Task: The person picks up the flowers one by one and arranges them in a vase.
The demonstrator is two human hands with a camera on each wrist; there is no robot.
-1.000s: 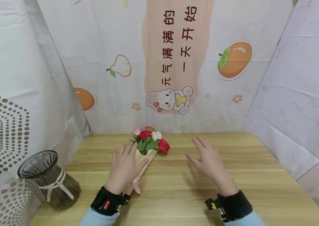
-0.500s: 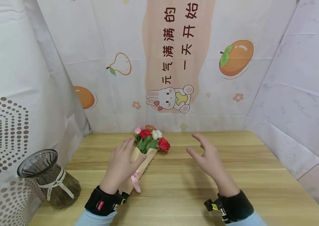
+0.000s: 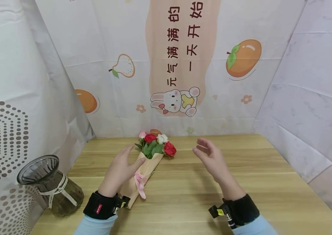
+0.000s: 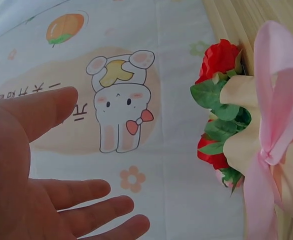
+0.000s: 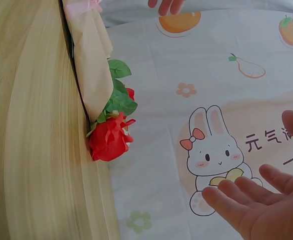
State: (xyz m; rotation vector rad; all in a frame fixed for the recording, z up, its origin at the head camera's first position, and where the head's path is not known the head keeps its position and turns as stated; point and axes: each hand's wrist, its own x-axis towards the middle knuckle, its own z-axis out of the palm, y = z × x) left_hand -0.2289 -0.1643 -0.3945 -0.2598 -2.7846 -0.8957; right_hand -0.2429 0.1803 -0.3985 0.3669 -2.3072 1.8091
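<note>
A bouquet (image 3: 149,163) of red, white and pink roses lies on the wooden table, wrapped in tan paper and tied with a pink ribbon (image 3: 140,186). Over the left side of its wrapping hovers my left hand (image 3: 120,171), fingers relaxed and thumb spread, holding nothing. The left wrist view shows a gap between this hand and the ribbon (image 4: 269,155). To the right of the flowers, my right hand (image 3: 214,161) is raised above the table with loosely bent fingers and nothing in it. A red rose (image 5: 110,139) shows apart from that hand in the right wrist view.
A dark glass vase (image 3: 52,187) with a white cord bow stands at the table's left edge. Behind the table (image 3: 177,212) hangs a printed cloth (image 3: 107,39) with fruit and a rabbit. More cloth hangs at both sides.
My left hand has moved left and slightly back toward me, uncovering more of the wrapping and ribbon. The right hand's fingers have bent a little more. The bouquet and vase stay put.
</note>
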